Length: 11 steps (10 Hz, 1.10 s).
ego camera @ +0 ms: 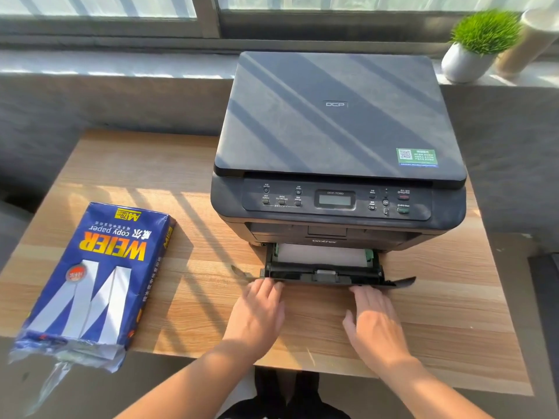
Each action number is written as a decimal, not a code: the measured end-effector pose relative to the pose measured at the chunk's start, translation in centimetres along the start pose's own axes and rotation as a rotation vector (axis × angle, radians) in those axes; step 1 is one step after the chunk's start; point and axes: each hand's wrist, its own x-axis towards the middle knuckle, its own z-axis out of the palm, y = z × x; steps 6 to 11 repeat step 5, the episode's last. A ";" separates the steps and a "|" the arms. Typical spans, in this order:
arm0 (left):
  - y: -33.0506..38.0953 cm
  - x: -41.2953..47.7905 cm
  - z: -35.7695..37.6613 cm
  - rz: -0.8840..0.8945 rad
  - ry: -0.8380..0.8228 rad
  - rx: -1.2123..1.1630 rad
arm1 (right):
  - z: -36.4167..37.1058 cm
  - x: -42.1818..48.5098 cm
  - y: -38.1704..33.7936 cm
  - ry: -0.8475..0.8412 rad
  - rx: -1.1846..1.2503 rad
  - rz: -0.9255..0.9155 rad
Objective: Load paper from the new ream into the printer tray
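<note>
A dark grey printer (338, 122) stands on the wooden table (181, 313). Its black paper tray (323, 275) sticks out a short way at the bottom front, with white paper (320, 254) lying inside. My left hand (257, 313) rests flat with its fingertips against the left part of the tray's front edge. My right hand (373, 322) lies flat with its fingertips at the right part of that edge. A blue ream of copy paper (90, 276) lies on the table at the left, its near end torn open.
A small white pot with a green plant (478, 46) and a pale cylinder (532, 40) stand on the window sill behind the printer at the right. A grey wall runs behind the table. My legs show below the table's front edge.
</note>
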 end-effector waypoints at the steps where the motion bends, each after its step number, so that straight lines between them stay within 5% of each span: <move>1: -0.3 3.5 -0.8 -0.025 0.065 -0.037 | -1.3 4.2 -0.5 -0.082 -0.042 0.057; 4: -0.9 6.4 -0.9 -0.042 0.065 -0.138 | -4.0 6.9 -1.3 -0.199 0.081 0.109; 5: -1.4 4.6 -0.8 -0.033 0.088 -0.172 | -8.6 5.4 -0.8 -0.081 0.568 0.120; 11: -1.4 4.6 -0.8 -0.033 0.088 -0.172 | -8.6 5.4 -0.8 -0.081 0.568 0.120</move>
